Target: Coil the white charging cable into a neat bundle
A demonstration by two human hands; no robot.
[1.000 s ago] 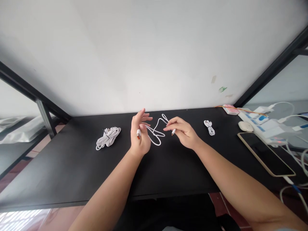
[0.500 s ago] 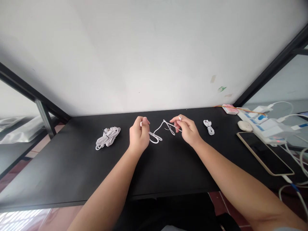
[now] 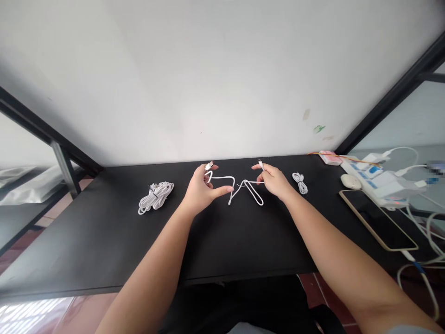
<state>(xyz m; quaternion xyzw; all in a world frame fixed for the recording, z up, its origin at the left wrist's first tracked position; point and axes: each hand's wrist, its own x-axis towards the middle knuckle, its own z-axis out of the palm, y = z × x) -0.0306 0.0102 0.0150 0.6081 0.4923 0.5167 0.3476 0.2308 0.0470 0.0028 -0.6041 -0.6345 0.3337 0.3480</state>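
A thin white cable [image 3: 243, 188] hangs in loops between my two hands above a black table [image 3: 104, 241]. My left hand [image 3: 201, 190] pinches the end with the larger plug, which sticks up by my fingertips. My right hand [image 3: 274, 181] pinches the other end with the small plug, held up at about the same height. The loops between them sag down to the table top.
A tied bundle of white cables [image 3: 155, 196] lies to the left, a small coiled white cable [image 3: 300, 182] to the right. Further right lie a phone [image 3: 378, 219], a white mouse [image 3: 350, 181], a power strip [image 3: 378, 178] with plugs and loose wires. A white wall stands behind.
My hands have moved apart and slightly up, drawing the cable out between them. The loops have opened wider.
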